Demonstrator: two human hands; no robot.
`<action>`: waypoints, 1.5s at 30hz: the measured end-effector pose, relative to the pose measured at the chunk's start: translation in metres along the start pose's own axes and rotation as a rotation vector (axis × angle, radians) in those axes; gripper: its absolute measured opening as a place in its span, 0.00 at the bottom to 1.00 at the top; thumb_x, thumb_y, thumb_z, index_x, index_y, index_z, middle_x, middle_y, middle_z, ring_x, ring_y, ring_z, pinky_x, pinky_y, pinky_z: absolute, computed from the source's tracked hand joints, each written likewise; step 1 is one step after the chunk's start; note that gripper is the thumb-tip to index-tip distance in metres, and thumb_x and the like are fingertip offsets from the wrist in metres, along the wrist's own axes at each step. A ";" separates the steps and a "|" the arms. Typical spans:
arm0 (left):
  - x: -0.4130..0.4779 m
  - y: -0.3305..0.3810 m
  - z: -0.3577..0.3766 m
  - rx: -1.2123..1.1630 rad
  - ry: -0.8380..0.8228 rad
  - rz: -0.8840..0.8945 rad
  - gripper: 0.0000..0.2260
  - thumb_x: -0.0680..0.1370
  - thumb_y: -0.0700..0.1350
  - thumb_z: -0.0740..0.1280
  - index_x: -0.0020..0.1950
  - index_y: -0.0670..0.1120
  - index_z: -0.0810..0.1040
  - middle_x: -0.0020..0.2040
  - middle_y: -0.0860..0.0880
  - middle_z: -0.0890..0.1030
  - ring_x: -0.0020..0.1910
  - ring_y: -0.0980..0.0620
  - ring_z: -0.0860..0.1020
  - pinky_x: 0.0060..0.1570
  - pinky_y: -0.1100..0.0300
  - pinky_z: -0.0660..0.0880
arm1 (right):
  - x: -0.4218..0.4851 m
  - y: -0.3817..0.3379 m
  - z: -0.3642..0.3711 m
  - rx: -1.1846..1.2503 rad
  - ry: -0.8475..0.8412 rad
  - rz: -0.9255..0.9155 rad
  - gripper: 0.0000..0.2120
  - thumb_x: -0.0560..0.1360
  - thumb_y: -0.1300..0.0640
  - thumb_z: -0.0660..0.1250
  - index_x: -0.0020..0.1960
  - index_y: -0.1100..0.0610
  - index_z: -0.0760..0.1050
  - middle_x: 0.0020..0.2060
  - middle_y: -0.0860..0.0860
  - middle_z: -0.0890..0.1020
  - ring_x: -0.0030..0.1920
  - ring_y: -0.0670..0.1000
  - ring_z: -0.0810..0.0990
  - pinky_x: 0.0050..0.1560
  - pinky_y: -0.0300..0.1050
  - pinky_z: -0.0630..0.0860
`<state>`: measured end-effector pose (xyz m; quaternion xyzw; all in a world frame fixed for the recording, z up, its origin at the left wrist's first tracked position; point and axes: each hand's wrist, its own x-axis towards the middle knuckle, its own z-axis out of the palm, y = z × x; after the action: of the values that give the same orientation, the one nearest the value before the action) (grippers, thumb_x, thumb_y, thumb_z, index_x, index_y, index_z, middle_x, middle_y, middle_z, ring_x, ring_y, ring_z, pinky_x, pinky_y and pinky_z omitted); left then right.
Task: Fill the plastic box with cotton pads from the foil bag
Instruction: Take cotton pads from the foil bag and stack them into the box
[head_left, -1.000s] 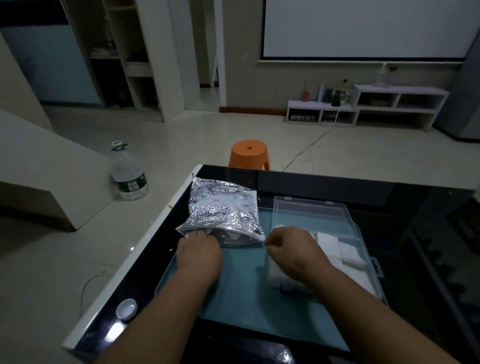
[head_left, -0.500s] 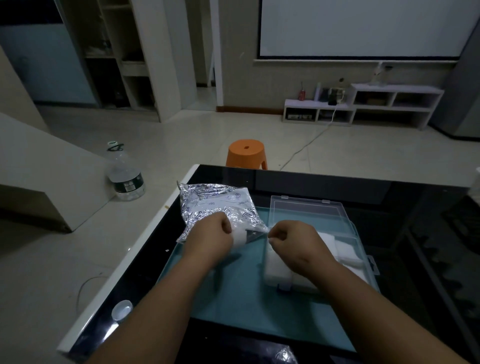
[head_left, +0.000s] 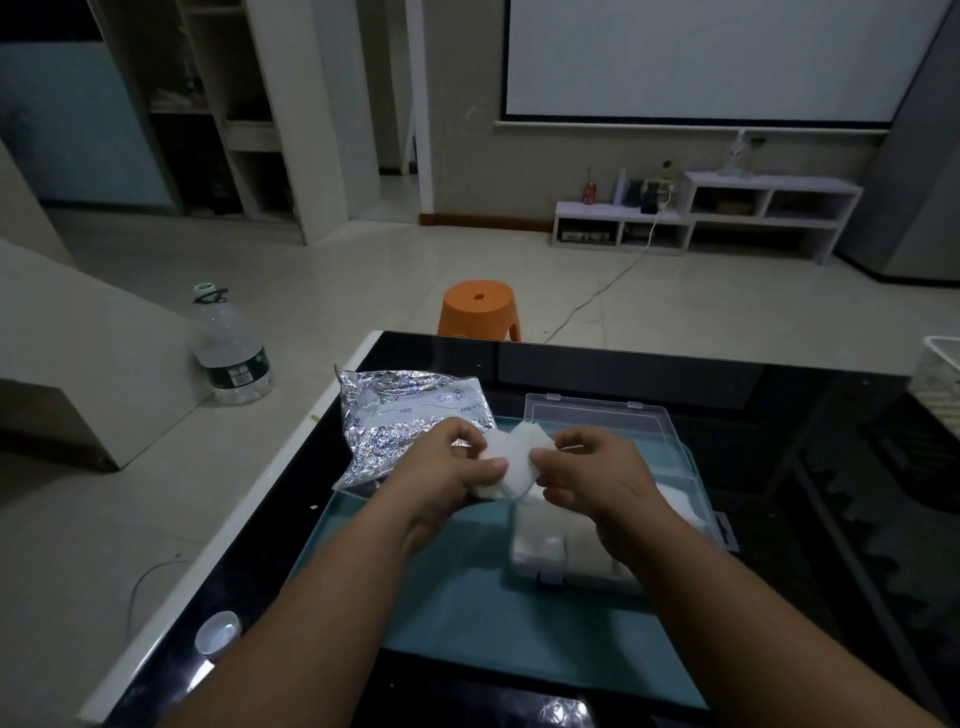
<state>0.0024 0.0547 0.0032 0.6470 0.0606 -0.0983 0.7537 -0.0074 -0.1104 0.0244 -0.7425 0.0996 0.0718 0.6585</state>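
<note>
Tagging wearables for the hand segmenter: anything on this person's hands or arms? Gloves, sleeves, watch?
Nothing worn that shows. The left hand and right hand are bare: no gloves, no rings visible. The left forearm and right forearm are bare down to the frame edge: no sleeve, watch or band in view. Dim light could hide small details.

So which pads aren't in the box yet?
The pads pinched between the left hand and right hand; the other pads lie in the plastic box.
</note>
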 end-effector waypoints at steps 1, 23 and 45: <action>0.000 0.000 0.000 -0.020 -0.048 -0.004 0.13 0.73 0.27 0.67 0.44 0.44 0.71 0.36 0.42 0.78 0.35 0.46 0.80 0.33 0.57 0.79 | 0.001 0.000 -0.002 0.028 0.018 0.009 0.05 0.75 0.64 0.70 0.49 0.58 0.76 0.46 0.57 0.81 0.47 0.55 0.82 0.49 0.50 0.82; -0.003 0.002 0.015 0.048 -0.073 0.006 0.16 0.71 0.22 0.59 0.44 0.43 0.70 0.36 0.42 0.76 0.34 0.47 0.78 0.36 0.56 0.78 | 0.007 0.004 -0.006 -0.356 0.161 -0.279 0.06 0.72 0.54 0.74 0.44 0.50 0.77 0.40 0.47 0.82 0.42 0.48 0.81 0.46 0.50 0.81; -0.002 0.003 0.034 0.159 0.045 0.145 0.09 0.74 0.38 0.72 0.44 0.45 0.71 0.42 0.42 0.78 0.41 0.46 0.78 0.47 0.45 0.80 | -0.002 -0.012 -0.029 -0.248 -0.011 -0.100 0.05 0.73 0.64 0.71 0.45 0.60 0.74 0.46 0.56 0.81 0.42 0.54 0.84 0.40 0.44 0.83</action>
<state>-0.0002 0.0220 0.0116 0.7095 0.0225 -0.0334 0.7036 -0.0068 -0.1381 0.0403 -0.8217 0.0493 0.0549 0.5651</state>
